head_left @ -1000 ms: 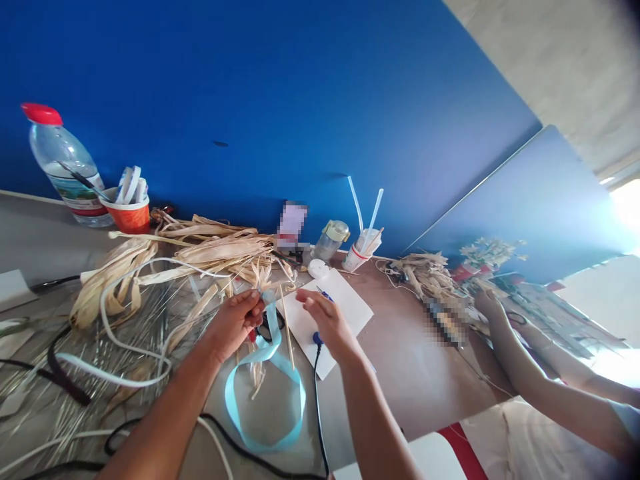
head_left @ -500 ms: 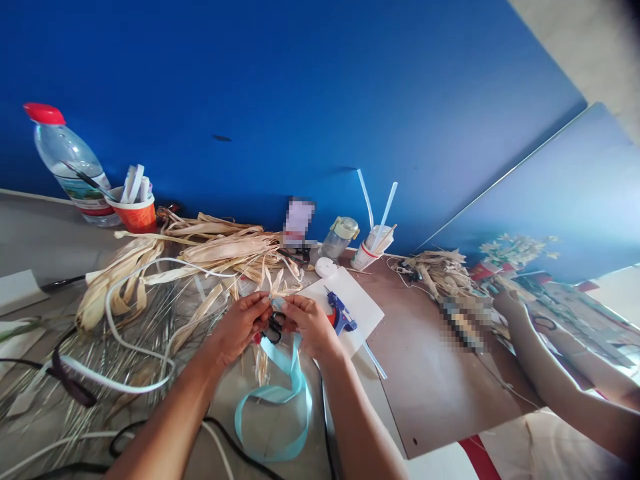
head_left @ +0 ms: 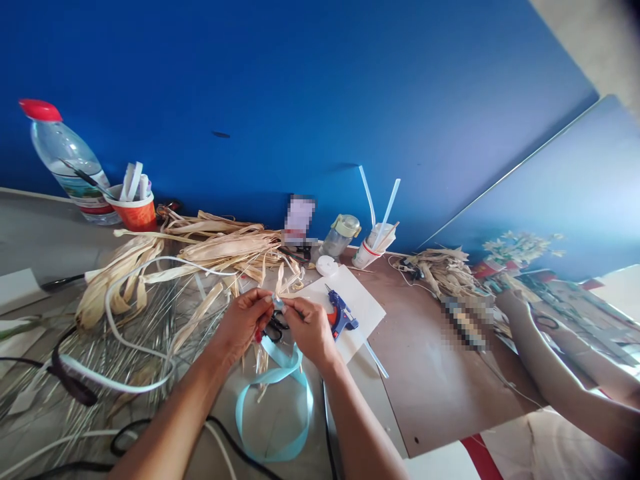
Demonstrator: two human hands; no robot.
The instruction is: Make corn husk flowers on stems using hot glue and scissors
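My left hand (head_left: pixel 249 318) and my right hand (head_left: pixel 311 325) meet above the table, their fingertips pinched together on a small bunched piece of light blue ribbon (head_left: pixel 278 303). Pale dried husk tips (head_left: pixel 281 277) show just behind the fingertips; whether they are held too, I cannot tell. Under my hands, a longer loop of light blue ribbon (head_left: pixel 239 415) trails down onto the table. Black-handled scissors (head_left: pixel 276 328) are partly hidden behind my fingers. Right of my right hand, a blue glue gun (head_left: pixel 343 315) lies on a white sheet (head_left: pixel 371 309).
Dried corn husks (head_left: pixel 225 243), thin wires (head_left: pixel 150 340) and a white cable (head_left: pixel 113 320) cover the left side. Along the blue partition stand a bottle (head_left: pixel 70 160), an orange cup (head_left: pixel 135 215), a jar (head_left: pixel 341 237) and a cup of glue sticks (head_left: pixel 367 255). Another person's arms (head_left: pixel 537 357) are at right.
My fingers have shifted slightly around the bunched ribbon, and my right hand has turned a little. The hanging ribbon loop has become rounder. The view has moved slightly.
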